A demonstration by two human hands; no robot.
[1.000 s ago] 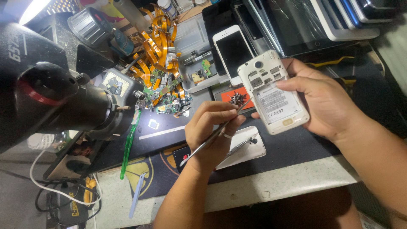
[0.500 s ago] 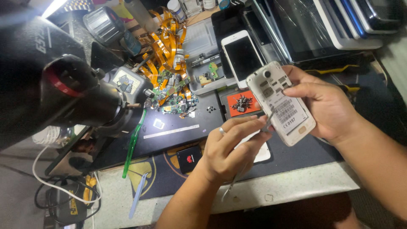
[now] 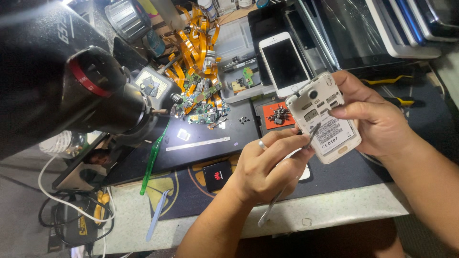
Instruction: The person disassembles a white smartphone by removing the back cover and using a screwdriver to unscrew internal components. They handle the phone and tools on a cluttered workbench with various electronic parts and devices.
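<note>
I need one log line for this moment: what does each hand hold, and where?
left hand: grips metal tweezers, tip at phone back | right hand: holds white phone, back cover off | under: dark work mat

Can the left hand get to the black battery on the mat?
Probably yes. The battery lies bare on the mat right beside the left hand, nothing between them, though that hand already holds tweezers.

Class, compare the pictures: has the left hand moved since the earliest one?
Yes. The left hand has shifted right, away from the microscope, bringing its tweezers up to the opened phone.
</note>
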